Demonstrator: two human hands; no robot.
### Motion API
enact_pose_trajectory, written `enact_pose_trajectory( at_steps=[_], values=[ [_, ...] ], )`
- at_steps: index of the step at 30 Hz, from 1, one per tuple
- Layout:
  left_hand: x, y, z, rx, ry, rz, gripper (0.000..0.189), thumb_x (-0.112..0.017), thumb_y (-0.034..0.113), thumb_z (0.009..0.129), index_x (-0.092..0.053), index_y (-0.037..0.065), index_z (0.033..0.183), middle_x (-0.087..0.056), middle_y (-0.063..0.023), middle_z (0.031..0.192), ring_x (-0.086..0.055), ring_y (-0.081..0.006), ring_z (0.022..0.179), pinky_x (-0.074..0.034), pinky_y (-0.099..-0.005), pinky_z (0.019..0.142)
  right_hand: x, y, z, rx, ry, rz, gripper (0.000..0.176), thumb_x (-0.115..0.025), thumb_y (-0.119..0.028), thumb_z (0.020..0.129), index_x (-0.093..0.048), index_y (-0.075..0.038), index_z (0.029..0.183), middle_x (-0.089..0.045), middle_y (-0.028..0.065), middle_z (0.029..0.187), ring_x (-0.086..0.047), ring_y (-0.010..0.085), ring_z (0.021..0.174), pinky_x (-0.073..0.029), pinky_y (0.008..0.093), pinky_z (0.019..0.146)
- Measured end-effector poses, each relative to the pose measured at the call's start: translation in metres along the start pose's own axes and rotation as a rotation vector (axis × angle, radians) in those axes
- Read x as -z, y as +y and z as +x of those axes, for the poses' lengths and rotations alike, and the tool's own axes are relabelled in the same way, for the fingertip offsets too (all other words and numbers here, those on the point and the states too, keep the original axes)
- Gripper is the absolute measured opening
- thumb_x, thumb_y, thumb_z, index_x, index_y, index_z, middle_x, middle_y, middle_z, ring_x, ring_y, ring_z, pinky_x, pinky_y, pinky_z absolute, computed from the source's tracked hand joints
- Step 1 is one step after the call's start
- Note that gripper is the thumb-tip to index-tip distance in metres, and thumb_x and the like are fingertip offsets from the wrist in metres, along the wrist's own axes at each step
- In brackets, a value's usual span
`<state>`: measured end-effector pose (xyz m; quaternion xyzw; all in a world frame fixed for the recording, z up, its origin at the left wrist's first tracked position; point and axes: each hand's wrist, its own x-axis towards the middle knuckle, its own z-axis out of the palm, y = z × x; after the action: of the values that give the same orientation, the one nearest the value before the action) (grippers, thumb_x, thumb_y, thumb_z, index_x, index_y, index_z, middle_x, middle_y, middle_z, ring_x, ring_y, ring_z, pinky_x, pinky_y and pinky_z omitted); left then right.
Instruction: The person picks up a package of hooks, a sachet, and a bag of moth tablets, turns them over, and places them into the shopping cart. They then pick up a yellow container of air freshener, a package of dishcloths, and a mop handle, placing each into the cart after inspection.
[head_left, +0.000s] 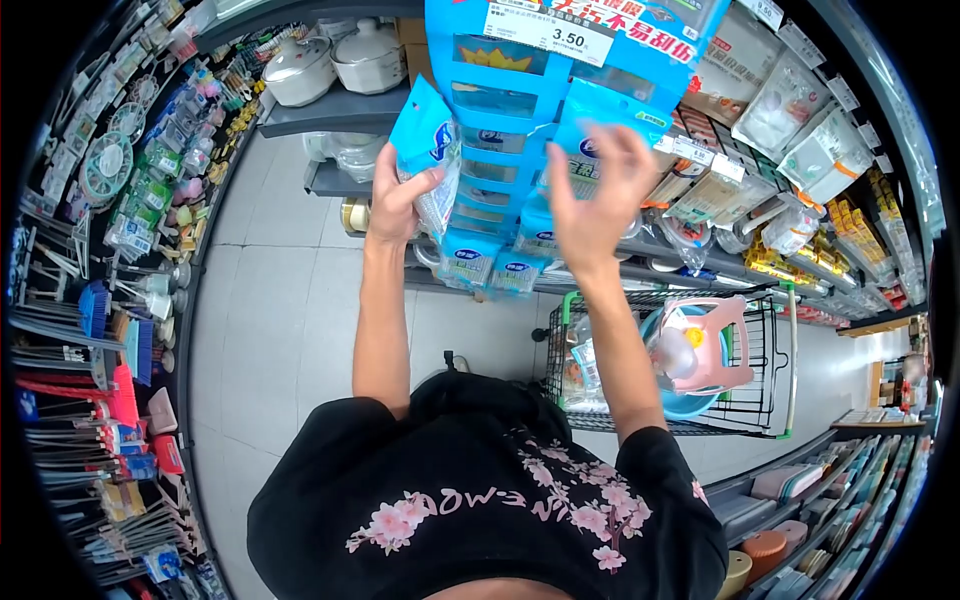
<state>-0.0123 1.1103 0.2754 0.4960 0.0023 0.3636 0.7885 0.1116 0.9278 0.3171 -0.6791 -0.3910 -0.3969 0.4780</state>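
My left hand (pixel 399 196) is closed around the lower edge of a blue packet (pixel 422 125) with a clear, whitish lower part, held upright left of the hanging display. On the right, my right hand (pixel 597 190) is raised with its fingers apart and slightly blurred. Just behind those fingers hangs another blue packet (pixel 612 112), partly covered by them. Both hands are in front of a tall blue cardboard display (pixel 497 80) with a row of pockets and a 3.50 price tag (pixel 550 32). More blue packets (pixel 466 262) hang at its lower end.
A shopping cart (pixel 770 385) stands to my right, holding a pink plastic stool (pixel 722 345) and a blue basin (pixel 690 403). White lidded pots (pixel 367 57) sit on the shelf at upper left. Loaded shelves line both sides of the tiled floor (pixel 275 320).
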Motion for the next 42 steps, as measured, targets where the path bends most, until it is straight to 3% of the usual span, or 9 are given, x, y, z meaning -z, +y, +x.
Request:
enact_pose_trajectory(
  at_steps=[2,5,11,18,26,34,38,41,42],
  values=[
    [-0.003,0.002,-0.001,-0.007,0.002,0.006,0.061,-0.068,0.001,0.077,-0.048,-0.004,0.134,-0.062,-0.0126,0.119,-0.062,-0.0208,0.107,-0.049,-0.0345,0.095,-0.014,-0.013,0.004,0.206,-0.149,0.003,0.031,-0.076,-0.013,0.081,-0.071,-0.017,0.112,-0.057,0.0078,0.109,-0.054,0.0259,0.099,-0.041,0.0399,0.086],
    [-0.006,-0.003,-0.001,-0.077,0.027,0.037,0.06,-0.067,0.0,0.076,-0.049,-0.004,0.133,-0.062,-0.0123,0.119,-0.062,-0.0209,0.107,-0.049,-0.0347,0.095,-0.037,-0.024,0.012,0.243,-0.341,0.055,0.032,-0.073,-0.012,0.081,-0.072,-0.02,0.112,-0.058,0.0038,0.098,-0.054,0.0236,0.091,-0.04,0.0381,0.08],
    [0.004,-0.012,-0.007,-0.062,0.076,-0.055,0.063,-0.064,-0.003,0.075,-0.047,-0.004,0.136,-0.062,-0.0141,0.122,-0.062,-0.0245,0.111,-0.049,-0.0365,0.097,-0.052,-0.017,0.018,0.311,-0.311,-0.056,0.033,-0.073,-0.014,0.081,-0.072,-0.023,0.113,-0.054,0.0028,0.091,-0.052,0.0207,0.083,-0.036,0.036,0.071],
    [0.005,-0.012,-0.007,-0.066,0.009,-0.208,0.065,-0.062,-0.001,0.073,-0.046,-0.004,0.137,-0.06,-0.0202,0.128,-0.061,-0.0315,0.117,-0.049,-0.0415,0.102,-0.053,-0.015,0.021,0.266,-0.333,-0.028,0.031,-0.074,-0.017,0.084,-0.072,-0.024,0.114,-0.055,0.0019,0.09,-0.052,0.0209,0.084,-0.035,0.0359,0.072],
    [-0.003,0.0,-0.02,-0.187,0.026,-0.013,0.078,-0.059,0.005,0.073,-0.034,-0.007,0.146,-0.049,-0.0303,0.14,-0.052,-0.0398,0.13,-0.044,-0.05,0.109,-0.056,-0.017,0.025,0.252,-0.317,-0.056,0.024,-0.077,-0.019,0.078,-0.074,-0.02,0.101,-0.058,0.0025,0.097,-0.054,0.0219,0.092,-0.038,0.0389,0.079],
    [0.003,0.001,-0.014,-0.08,-0.045,-0.193,0.085,-0.065,0.012,0.075,-0.03,0.002,0.151,-0.05,-0.0217,0.139,-0.053,-0.0382,0.129,-0.045,-0.047,0.107,-0.054,-0.014,-0.024,0.216,-0.365,0.007,0.026,-0.075,-0.015,0.081,-0.071,-0.016,0.107,-0.06,0.0051,0.103,-0.056,0.0246,0.095,-0.04,0.0396,0.081],
    [0.0,0.013,-0.013,-0.136,-0.066,-0.198,0.088,-0.064,0.014,0.076,-0.025,0.004,0.154,-0.05,-0.0187,0.138,-0.055,-0.0345,0.125,-0.046,-0.0443,0.105,-0.051,-0.018,-0.045,0.055,-0.441,0.034,0.027,-0.072,-0.011,0.085,-0.069,-0.01,0.111,-0.061,0.0077,0.105,-0.058,0.0277,0.093,-0.045,0.0392,0.079],
    [0.001,0.018,-0.021,-0.142,0.03,0.069,0.098,-0.074,0.023,0.077,-0.019,0.006,0.157,-0.051,-0.0137,0.131,-0.053,-0.0244,0.119,-0.045,-0.0388,0.102,-0.032,-0.034,-0.053,-0.401,-0.517,0.513,0.039,-0.074,-0.016,0.088,-0.065,-0.008,0.124,-0.062,0.0125,0.119,-0.062,0.0283,0.106,-0.049,0.0423,0.091],
    [0.004,0.016,-0.026,-0.139,0.027,0.069,0.098,-0.074,0.023,0.077,-0.019,0.006,0.157,-0.051,-0.0137,0.131,-0.053,-0.0244,0.119,-0.045,-0.0388,0.102,-0.021,-0.045,-0.053,-0.403,-0.514,0.512,0.039,-0.074,-0.016,0.088,-0.065,-0.008,0.124,-0.062,0.0125,0.119,-0.062,0.0283,0.106,-0.049,0.0423,0.091]
  ],
)
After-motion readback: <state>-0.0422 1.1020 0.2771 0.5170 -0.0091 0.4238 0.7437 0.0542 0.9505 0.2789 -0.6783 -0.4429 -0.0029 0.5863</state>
